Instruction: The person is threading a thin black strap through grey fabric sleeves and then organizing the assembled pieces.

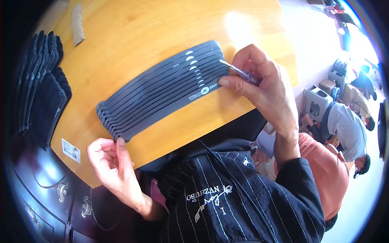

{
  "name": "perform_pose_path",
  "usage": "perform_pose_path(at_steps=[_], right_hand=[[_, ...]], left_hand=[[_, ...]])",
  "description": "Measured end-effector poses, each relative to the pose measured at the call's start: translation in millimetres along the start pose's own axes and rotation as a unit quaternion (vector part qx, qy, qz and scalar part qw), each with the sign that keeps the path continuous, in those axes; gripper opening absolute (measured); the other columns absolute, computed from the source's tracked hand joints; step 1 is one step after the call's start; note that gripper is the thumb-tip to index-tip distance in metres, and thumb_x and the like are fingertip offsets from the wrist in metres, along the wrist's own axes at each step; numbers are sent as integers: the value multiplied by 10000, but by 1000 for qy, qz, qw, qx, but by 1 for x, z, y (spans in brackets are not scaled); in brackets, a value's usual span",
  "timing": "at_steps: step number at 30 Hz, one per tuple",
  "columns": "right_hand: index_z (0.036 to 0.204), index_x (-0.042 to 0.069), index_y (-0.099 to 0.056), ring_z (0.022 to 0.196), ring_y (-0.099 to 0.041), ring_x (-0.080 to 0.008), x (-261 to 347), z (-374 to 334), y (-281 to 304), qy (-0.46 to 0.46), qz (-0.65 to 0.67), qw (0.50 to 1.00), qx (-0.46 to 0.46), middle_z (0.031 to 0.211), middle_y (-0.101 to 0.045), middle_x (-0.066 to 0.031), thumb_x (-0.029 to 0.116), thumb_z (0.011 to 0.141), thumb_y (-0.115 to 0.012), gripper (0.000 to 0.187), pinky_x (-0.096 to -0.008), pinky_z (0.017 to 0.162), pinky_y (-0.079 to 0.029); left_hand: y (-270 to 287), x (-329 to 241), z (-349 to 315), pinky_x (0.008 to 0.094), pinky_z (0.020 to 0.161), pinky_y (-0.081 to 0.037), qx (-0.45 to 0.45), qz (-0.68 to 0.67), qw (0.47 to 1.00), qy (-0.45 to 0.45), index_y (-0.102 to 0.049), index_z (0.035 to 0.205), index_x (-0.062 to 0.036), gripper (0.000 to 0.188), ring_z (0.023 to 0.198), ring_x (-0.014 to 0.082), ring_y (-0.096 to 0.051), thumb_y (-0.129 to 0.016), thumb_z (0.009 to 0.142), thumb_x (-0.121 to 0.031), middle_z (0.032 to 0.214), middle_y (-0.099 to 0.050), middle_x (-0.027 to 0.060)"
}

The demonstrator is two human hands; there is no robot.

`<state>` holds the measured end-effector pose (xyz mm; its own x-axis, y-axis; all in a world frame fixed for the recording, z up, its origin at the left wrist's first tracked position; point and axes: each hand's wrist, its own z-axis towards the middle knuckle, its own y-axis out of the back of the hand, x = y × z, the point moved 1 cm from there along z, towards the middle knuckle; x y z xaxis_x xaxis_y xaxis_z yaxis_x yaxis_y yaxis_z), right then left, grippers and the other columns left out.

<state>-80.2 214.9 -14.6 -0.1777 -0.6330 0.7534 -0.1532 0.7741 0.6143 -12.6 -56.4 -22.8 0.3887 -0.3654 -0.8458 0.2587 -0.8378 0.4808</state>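
A row of dark grey fabric straps [162, 83] lies fanned out on the wooden table, each overlapping the one beside it. Small holes show at their left ends, and pale printing runs across the right part. My left hand [113, 166] is closed, its thumb and forefinger pinching the left end of the nearest strap. In my closed right hand [263, 79] is a small screwdriver [247, 75] with a clear purple handle, its thin metal shaft pointing left over the straps' right ends. The right thumb rests at the end of the nearest strap.
Stacks of dark straps [44, 85] stand at the table's left edge. A beige strip [78, 24] lies at the far left, and a white label [71, 150] is on the near left corner. Dark drawers with ornate handles [86, 206] are below. Other people [346, 125] sit at the right.
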Motion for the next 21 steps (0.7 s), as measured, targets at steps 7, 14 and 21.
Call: perform_pose_path(at_steps=[7,14,21], right_hand=[[760,92,-591,561,-504,-57,-12,20,13,20,12,997,76,626,-536,36,239,713,-852,303,-204,517,-374],[741,55,-596,542,-418,-71,-14,14,18,-1,-18,997,80,594,-470,30,272,766,-817,311,-234,513,-320],[781,34,-674,499,-408,-76,33,-26,-1,23,39,998,39,560,-473,36,281,837,-757,267,-262,480,-320]], left_hand=[[18,-14,10,173,402,-310,75,-17,990,122,-511,929,-51,187,459,31,-429,-682,890,-119,623,-515,-3],[21,-7,17,182,444,-390,129,-51,982,127,-531,930,-24,173,494,76,-551,-679,891,-104,643,-586,34],[23,-20,-7,223,508,-488,101,-165,978,83,-575,984,31,152,588,138,-635,-647,912,-82,752,-646,110]])
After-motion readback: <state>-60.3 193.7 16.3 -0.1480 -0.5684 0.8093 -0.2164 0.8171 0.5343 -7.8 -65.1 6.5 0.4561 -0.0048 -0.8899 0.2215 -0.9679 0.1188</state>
